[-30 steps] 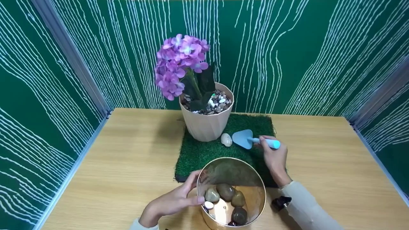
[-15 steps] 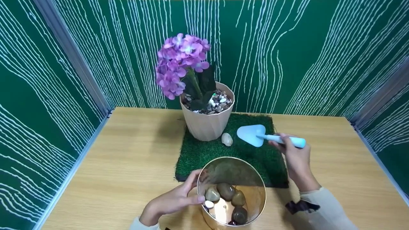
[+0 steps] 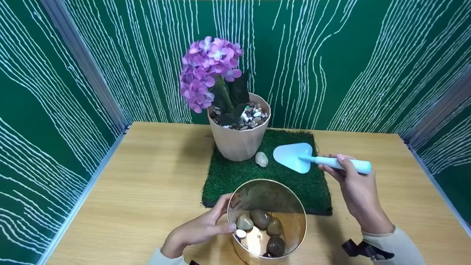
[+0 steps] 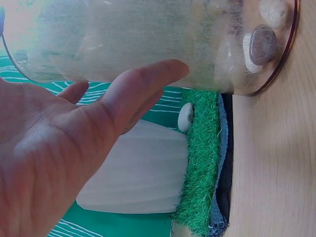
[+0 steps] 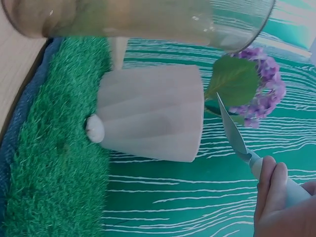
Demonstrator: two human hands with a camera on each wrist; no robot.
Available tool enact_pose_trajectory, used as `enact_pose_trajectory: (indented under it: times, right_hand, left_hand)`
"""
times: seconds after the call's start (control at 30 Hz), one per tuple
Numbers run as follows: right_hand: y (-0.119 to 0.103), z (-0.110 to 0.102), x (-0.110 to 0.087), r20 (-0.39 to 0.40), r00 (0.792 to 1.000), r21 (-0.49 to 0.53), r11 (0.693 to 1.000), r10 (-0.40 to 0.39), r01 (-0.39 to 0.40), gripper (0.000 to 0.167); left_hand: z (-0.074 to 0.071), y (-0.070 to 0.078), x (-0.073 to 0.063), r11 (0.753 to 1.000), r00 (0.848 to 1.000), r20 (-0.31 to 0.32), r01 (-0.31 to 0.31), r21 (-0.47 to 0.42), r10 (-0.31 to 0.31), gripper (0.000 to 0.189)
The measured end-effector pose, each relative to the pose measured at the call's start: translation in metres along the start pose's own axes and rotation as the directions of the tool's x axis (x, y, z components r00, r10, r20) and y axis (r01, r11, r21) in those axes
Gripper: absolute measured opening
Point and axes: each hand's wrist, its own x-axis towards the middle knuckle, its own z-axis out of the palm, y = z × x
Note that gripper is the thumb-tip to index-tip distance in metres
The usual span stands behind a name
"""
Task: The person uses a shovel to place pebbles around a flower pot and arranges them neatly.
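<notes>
My left hand (image 3: 198,232) holds the left side of a clear, amber-tinted glass container (image 3: 274,195), thumb at the near side and fingers behind. Several brown and grey stones (image 3: 260,219) and a small white one lie inside it. In my right hand (image 3: 362,195) is a light-blue hand trowel (image 3: 293,156), gripped by its handle, blade pointing left over the turf mat (image 3: 228,187). The right wrist view shows the trowel blade (image 5: 232,131) raised, with nothing on it. A pale pebble (image 3: 261,159) rests on the turf beside the beige plant pot (image 3: 238,143).
Purple flowers (image 3: 211,71) with dark leaves rise from the pot, which is filled with small mixed pebbles (image 3: 254,117). Green walls with white lines (image 3: 294,66) enclose the wooden table (image 3: 154,176) at the back and both sides.
My right hand has drawn the trowel to the right, away from the pale pebble, which stays beside the pot. My left hand and the glass container have hardly moved.
</notes>
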Motion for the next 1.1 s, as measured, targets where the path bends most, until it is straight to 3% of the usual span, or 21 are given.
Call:
enact_pose_trajectory:
  times: [0.6, 0.87, 1.1]
  right_hand:
    - [-0.011, 0.010, -0.025, 0.127, 0.992, 0.043, 0.999, -0.005, -0.001, 0.031]
    - [-0.009, 0.022, -0.036, 0.167, 0.986, -0.147, 0.989, 0.000, 0.025, 0.032]
    - [-0.007, 0.037, -0.045, 0.207, 0.978, -0.321, 0.944, -0.001, 0.069, 0.020]
  left_hand:
    - [0.000, 0.001, 0.000, 1.000, 1.000, 0.002, 0.014, -0.005, -0.014, 0.094]
    - [0.000, 0.001, -0.001, 1.000, 1.000, 0.005, 0.028, -0.005, -0.028, 0.097]
    - [0.000, 0.002, -0.001, 0.999, 0.999, 0.000, 0.039, -0.001, -0.039, 0.099]
